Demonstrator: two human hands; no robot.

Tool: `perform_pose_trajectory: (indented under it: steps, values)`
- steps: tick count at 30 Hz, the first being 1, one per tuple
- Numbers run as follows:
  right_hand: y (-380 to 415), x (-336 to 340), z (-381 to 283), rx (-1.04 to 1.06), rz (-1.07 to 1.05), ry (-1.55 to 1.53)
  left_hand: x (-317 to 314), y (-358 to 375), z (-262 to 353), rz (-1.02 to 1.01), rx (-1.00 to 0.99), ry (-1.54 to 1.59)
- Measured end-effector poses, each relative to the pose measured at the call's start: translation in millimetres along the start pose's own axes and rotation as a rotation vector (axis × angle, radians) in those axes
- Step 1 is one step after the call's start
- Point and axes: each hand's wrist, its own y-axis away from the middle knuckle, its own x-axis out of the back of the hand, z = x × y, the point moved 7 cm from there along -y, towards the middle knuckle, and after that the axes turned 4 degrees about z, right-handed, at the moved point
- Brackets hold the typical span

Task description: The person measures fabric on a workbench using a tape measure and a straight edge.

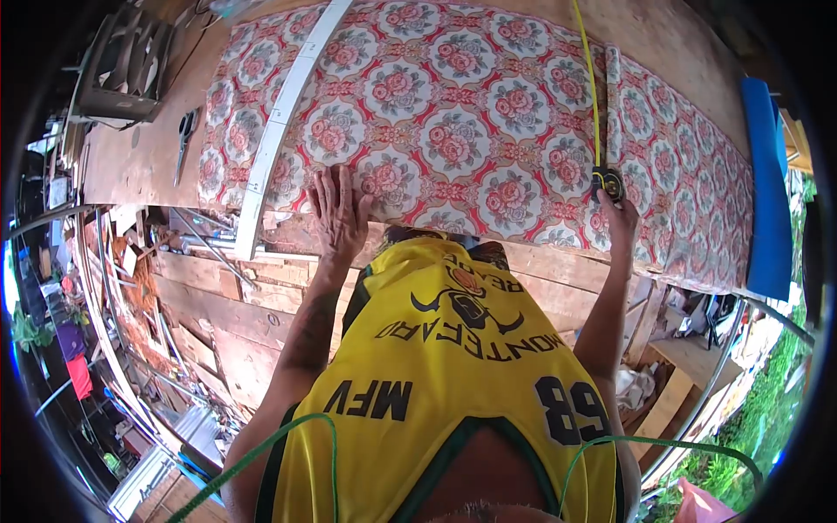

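Floral fabric (458, 139) in red, white and grey lies spread over the wooden table. My left hand (338, 209) rests flat on its near edge, fingers stretched out, holding nothing. In my right hand (617, 209) is a black and yellow tape measure (608, 183), gripped at the fabric's right part. Its yellow blade (590, 78) runs out across the fabric to the far side, beside a fold or seam. A long white ruler (277, 131) lies across the fabric, left of my left hand.
Dark-handled scissors (184, 144) lie on the wooden tabletop (139, 166) at the left. Behind them stands a dark box (129, 65). A blue roll (769, 192) is at the right end. Wood pieces and clutter fill the space below the table's near edge.
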Motion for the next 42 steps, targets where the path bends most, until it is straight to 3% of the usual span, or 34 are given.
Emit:
perform_pose_trajectory:
  steps: [2,3,7,10,11,16,18,20,22,24,25,28,29,30,32,33,34,36,37,38,40,42]
  values:
    - [4,9,-22,-0.035,-0.007,0.270,2,6,-13,0.065,0.014,-0.038]
    - [6,3,-29,-0.016,-0.091,0.090,5,6,-17,0.092,0.017,-0.022]
    - [0,-11,-35,0.061,-0.082,0.189,4,8,-30,0.098,0.149,-0.020]
    - [9,-27,-54,0.112,-0.107,-0.029,7,6,-32,0.086,0.193,0.028]
    - [9,-24,-52,0.037,-0.080,0.201,7,7,-36,0.109,0.196,0.030]
    - [17,-34,-65,0.075,-0.117,0.190,18,-1,-47,0.084,0.201,0.176]
    - [13,-36,-55,0.266,-0.100,-0.164,18,-2,-57,0.147,0.182,0.195]
    - [40,-24,-92,0.128,-0.046,-0.157,23,-13,-60,0.189,0.200,0.255]
    - [50,-19,-90,0.102,-0.019,-0.215,24,-23,-58,0.165,0.346,0.369]
    - [65,-17,-91,0.056,-0.012,-0.183,20,-40,-44,0.287,0.311,0.711]
    - [75,-19,-98,0.058,0.006,-0.169,10,-50,-34,0.191,0.373,0.775]
    - [106,-47,-130,0.111,-0.072,-0.520,10,-82,36,-0.049,0.440,1.073]
    - [111,-57,-136,0.123,-0.091,-0.535,9,-92,64,-0.034,0.305,1.226]
    - [116,-66,-140,0.132,-0.111,-0.550,11,-97,86,-0.038,0.294,1.236]
    - [124,-71,-159,0.189,-0.160,-0.521,7,-108,135,-0.275,0.322,1.517]
    - [123,-67,-158,0.252,-0.158,-0.365,-4,-110,147,-0.367,0.318,1.537]
    - [122,-62,-158,0.310,-0.158,-0.208,-11,-110,155,-0.376,0.308,1.544]
    - [116,-56,-144,0.289,-0.167,-0.314,-10,-117,174,-0.195,0.021,1.116]
    - [111,-47,-144,0.391,-0.181,-0.274,-2,-117,186,-0.153,-0.131,0.853]
    - [108,-37,-143,0.490,-0.198,-0.233,-13,-114,194,-0.154,-0.141,0.864]
    - [94,-14,-127,0.496,-0.216,-0.202,-45,-99,213,0.024,-0.309,0.325]
    - [81,9,-110,0.497,-0.249,-0.180,-79,-94,237,-0.026,-0.310,0.328]
